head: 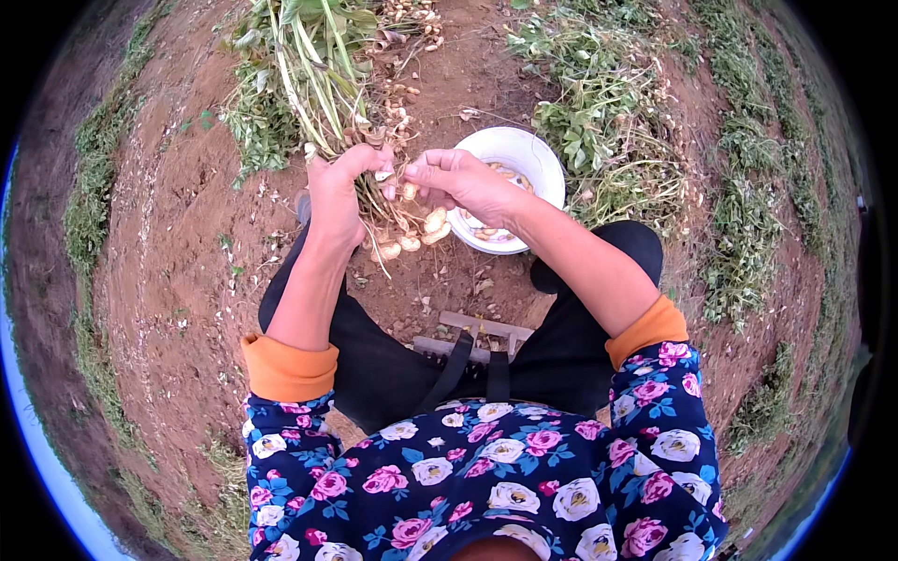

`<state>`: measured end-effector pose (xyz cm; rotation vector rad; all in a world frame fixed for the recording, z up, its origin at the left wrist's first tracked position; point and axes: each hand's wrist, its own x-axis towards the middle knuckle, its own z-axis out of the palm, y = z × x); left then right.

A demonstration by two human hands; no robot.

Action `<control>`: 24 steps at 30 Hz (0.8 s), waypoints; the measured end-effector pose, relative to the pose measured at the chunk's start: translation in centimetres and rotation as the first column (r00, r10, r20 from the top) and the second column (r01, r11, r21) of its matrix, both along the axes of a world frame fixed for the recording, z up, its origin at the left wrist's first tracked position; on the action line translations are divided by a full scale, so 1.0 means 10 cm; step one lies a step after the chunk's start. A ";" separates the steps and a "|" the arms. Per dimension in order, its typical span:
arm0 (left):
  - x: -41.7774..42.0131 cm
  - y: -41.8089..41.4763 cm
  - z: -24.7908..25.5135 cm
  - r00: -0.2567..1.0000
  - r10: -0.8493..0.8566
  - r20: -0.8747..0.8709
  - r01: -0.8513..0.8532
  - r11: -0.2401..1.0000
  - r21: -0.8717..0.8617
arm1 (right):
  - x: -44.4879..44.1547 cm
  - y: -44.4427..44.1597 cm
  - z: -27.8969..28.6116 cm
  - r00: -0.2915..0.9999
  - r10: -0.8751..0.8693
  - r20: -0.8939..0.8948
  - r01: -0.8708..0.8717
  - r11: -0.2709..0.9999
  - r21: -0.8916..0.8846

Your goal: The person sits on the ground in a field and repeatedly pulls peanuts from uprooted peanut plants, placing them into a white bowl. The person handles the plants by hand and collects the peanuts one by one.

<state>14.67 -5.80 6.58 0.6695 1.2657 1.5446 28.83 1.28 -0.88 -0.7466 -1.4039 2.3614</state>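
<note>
My left hand (344, 193) is closed around the base of a bunch of uprooted peanut plants (316, 77), its leafy stems reaching away from me. Roots with several pale peanut pods (435, 221) hang out below the fist. Close beside it, my right hand (456, 179) has its thumb and fingertips together at the roots, by a pod; whether they grip it is not clear. Under the right hand and wrist stands a white plastic bucket (554, 168) on the soil, with some peanuts (515, 179) in the bottom.
Pulled peanut plants (610, 126) lie heaped to the right of the bucket, and more rows lie farther right. Loose peanuts (414, 17) are on the soil at the top. A small wooden stool (484, 326) is between my legs. Reddish soil (175, 245) extends to the left.
</note>
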 end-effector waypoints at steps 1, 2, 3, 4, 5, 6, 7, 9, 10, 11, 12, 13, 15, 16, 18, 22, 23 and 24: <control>0.02 0.01 0.00 1.000 0.005 -0.010 -0.005 1.000 -0.019 | -0.02 -0.01 -0.02 0.999 -0.054 0.000 0.054 0.999 0.004; 0.05 0.00 0.03 1.000 0.000 0.017 0.000 0.999 -0.038 | -0.03 -0.03 0.04 0.987 -0.150 0.065 0.152 0.988 -0.023; 0.06 0.01 0.00 1.000 -0.007 0.017 0.008 0.999 -0.043 | -0.04 -0.01 0.02 0.983 -0.174 0.064 0.176 0.984 -0.026; 0.05 0.02 -0.06 1.000 -0.014 0.017 0.015 0.999 -0.048 | -0.04 0.02 -0.02 0.978 -0.198 0.062 0.200 0.979 -0.030; 0.05 0.05 -0.09 1.000 -0.024 0.017 0.024 0.998 -0.049 | -0.04 0.05 -0.03 0.973 -0.225 0.060 0.227 0.974 -0.029; 0.07 0.06 -0.09 0.999 -0.033 0.012 0.034 0.998 -0.051 | -0.04 0.04 -0.03 0.971 -0.207 0.120 0.213 0.977 -0.031; 0.08 0.06 -0.08 1.000 -0.022 0.001 0.022 0.998 -0.067 | -0.05 0.03 -0.02 0.964 -0.226 0.143 0.232 0.972 -0.027; 0.11 0.07 -0.08 1.000 -0.004 -0.021 0.002 0.995 -0.098 | -0.08 0.02 -0.03 0.945 -0.266 0.189 0.274 0.962 -0.016; 0.12 0.06 -0.06 1.000 -0.004 -0.026 0.000 0.993 -0.121 | -0.10 0.02 -0.04 0.914 -0.334 0.232 0.335 0.942 0.037; 0.12 0.06 -0.04 0.999 -0.035 0.018 0.036 0.996 -0.081 | -0.06 0.20 -0.30 0.834 -0.457 0.309 0.466 0.883 0.052; 0.07 0.03 -0.04 0.996 -0.070 0.060 0.072 0.996 -0.045 | 0.06 0.44 -0.42 0.810 -0.456 0.370 0.448 0.887 0.113; 0.02 -0.01 -0.05 0.990 -0.104 0.098 0.105 0.994 -0.009 | 0.19 0.58 -0.51 0.782 -0.454 0.427 0.424 0.890 0.169; -0.06 -0.01 -0.04 0.998 -0.037 0.054 0.038 0.999 -0.011 | 0.36 0.54 -0.54 0.609 -0.610 0.508 -0.140 0.547 0.825; -0.12 0.03 -0.02 0.999 -0.027 0.041 0.026 1.000 0.010 | 0.40 0.52 -0.53 0.541 -0.706 0.457 -0.472 0.194 0.860; -0.20 0.06 -0.02 0.998 0.043 0.037 -0.043 0.999 0.005 | 0.35 0.39 -0.39 0.755 -0.517 0.403 -0.178 0.429 0.885; -0.28 0.11 -0.07 0.997 0.073 -0.016 -0.073 0.997 -0.001 | 0.22 -0.08 0.00 0.982 -0.189 -0.009 0.141 0.702 0.698; -0.30 0.11 -0.07 0.996 0.079 -0.033 -0.078 0.997 0.011 | 0.19 -0.21 0.05 0.983 -0.172 -0.059 0.152 0.603 0.783; -0.30 0.12 -0.06 0.995 0.084 -0.050 -0.083 0.996 0.023 | 0.16 -0.28 0.10 0.985 -0.169 -0.017 0.100 0.497 0.862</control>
